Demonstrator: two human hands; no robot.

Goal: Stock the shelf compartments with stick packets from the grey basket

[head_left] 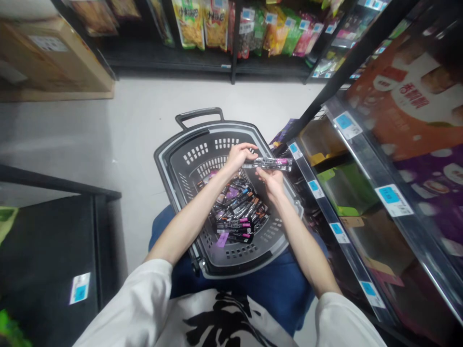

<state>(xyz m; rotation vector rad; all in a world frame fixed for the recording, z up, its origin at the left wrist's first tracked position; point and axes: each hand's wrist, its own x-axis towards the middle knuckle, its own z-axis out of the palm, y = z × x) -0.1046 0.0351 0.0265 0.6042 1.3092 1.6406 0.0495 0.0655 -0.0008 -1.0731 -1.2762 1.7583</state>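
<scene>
Grey plastic basket (269, 250) sitting over our blue trousers (304, 299), and the head view shows a messy pile of slim packets (235, 205) at the bottom of it, mostly black and silver, some with pink ends, plus a purple tag (222, 239) near our side. Slotted holes run round the walls, and one black handle (200, 114) sticks out at the far end.

We've got one clear-and-black packet (273, 164) up above the basket's right side. Our right hand (271, 182) has thumb and fingers pinching its lower edge. Our left hand (238, 157) is at its left end, index stretched out above, thumb close; can't tell if those fingers really grip.

Floor's (141, 115) pale and smooth. We see snack bags (190, 24) on the far shelf, a cardboard box (54, 62) upper left, a black shelf (47, 241) lower left, and price-tagged shelves (347, 231) on our right.
</scene>
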